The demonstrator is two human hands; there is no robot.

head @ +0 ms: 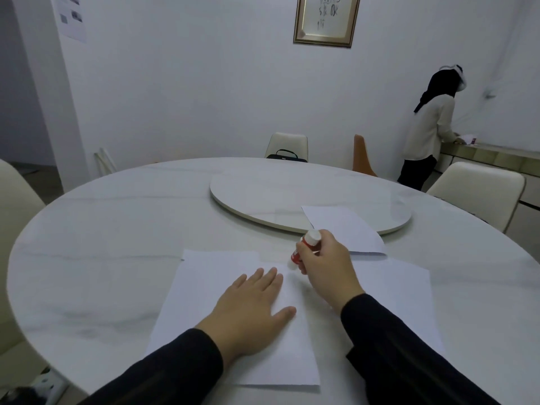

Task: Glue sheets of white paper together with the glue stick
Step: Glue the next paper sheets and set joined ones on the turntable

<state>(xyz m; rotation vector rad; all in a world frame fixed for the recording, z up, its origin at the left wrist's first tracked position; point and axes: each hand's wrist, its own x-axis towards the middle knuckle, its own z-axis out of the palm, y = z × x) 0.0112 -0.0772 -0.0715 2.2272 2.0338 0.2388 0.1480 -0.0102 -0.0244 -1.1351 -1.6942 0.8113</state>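
Gripping red-and-white glue stick point(304, 250) in right hand point(327, 267) | left hand point(251, 311) flat, pressing white paper sheet point(204, 287) | risk: sheet creeps if the palm lifts, seam misaligns

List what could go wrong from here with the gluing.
1. The left hand lies flat on only the near sheet; the sheet on the right is unheld and may slide under the stroke.
2. The right hand holds the glue stick tilted, so glue may land unevenly or on the table.
3. The far sheet rests partly on the turntable; a bump could shift it.
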